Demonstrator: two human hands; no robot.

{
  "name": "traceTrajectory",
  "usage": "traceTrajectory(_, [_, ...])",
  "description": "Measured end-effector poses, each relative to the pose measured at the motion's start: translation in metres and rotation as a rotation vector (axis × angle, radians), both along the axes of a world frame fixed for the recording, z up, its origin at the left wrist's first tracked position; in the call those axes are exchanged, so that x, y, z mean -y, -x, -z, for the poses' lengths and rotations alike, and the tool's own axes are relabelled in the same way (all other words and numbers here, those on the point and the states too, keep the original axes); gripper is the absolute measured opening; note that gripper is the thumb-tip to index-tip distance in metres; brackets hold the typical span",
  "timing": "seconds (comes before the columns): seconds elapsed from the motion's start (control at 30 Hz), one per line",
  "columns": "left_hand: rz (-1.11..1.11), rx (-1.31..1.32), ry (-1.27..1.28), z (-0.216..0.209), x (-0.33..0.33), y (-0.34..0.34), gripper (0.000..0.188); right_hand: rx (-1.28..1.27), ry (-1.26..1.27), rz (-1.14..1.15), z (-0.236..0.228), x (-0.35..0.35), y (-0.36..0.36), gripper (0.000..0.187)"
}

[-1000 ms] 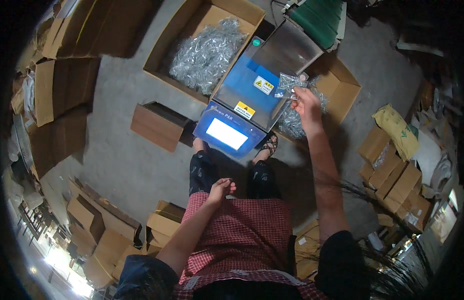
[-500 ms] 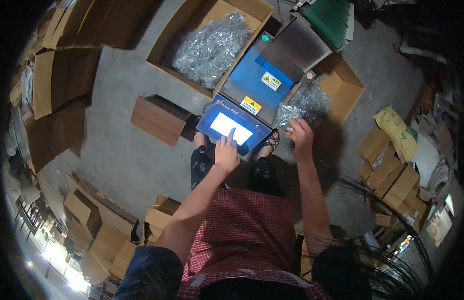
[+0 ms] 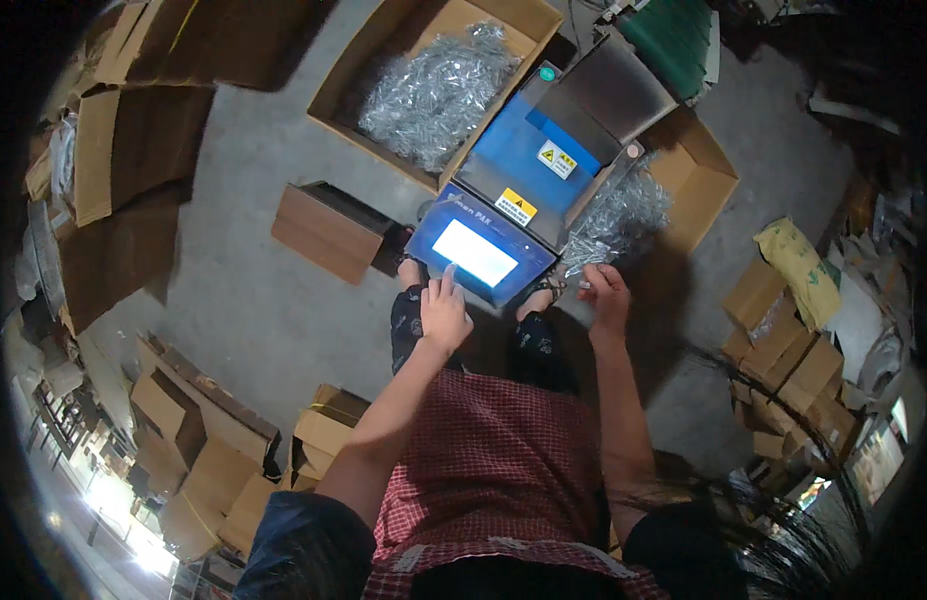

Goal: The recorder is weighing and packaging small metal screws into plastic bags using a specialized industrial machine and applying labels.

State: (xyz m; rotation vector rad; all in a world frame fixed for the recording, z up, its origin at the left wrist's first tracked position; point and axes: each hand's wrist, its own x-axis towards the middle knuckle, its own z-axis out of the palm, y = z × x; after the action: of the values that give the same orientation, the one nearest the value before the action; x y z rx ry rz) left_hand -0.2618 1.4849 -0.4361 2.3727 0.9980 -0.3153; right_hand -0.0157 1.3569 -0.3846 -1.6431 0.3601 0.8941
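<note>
My left hand (image 3: 447, 315) holds nothing; its index finger stretches to the lower left edge of the lit white screen (image 3: 475, 253) on a blue machine panel (image 3: 449, 212). I cannot tell whether the fingertip touches it. My right hand (image 3: 610, 296) is beside the panel's right corner, thumb and fingers pinched together. A small pale bit shows at its fingertips, too small to name. Just beyond it, clear shiny plastic pieces (image 3: 624, 215) lie in a cardboard box (image 3: 696, 190) on the right. The machine's blue top (image 3: 514, 140) carries yellow warning labels.
Another open carton (image 3: 334, 110) with clear plastic pieces stands at the machine's left. A brown box (image 3: 326, 235) rests on the grey floor. Cartons (image 3: 139, 150) stack up at the left, and more boxes (image 3: 784, 350) with a yellow sack (image 3: 799, 270) are at the right. A green belt (image 3: 669, 40) lies behind.
My left index finger has drawn back from the middle of the screen to its lower left edge. My right hand has dropped slightly toward me. The whole view has shifted a little.
</note>
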Motion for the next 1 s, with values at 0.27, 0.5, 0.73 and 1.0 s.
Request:
traceTrajectory(0.27, [0.007,0.059,-0.027,0.013,0.000,-0.009,0.025,-0.016,0.036,-0.009,0.003,-0.006,0.016,0.009])
traceTrajectory(0.5, [-0.029,-0.051,0.014,0.026,0.005,-0.001,0.027,-0.025,0.056,-0.002,0.003,-0.007,0.021,0.008])
traceTrajectory(0.73, [0.003,-0.084,0.072,0.017,-0.004,-0.005,0.033,0.023,0.052,0.008,0.013,0.008,0.016,0.009])
traceTrajectory(1.0, [-0.014,-0.057,0.081,0.026,-0.007,0.000,0.030,0.027,0.082,-0.015,0.011,0.004,0.026,0.010])
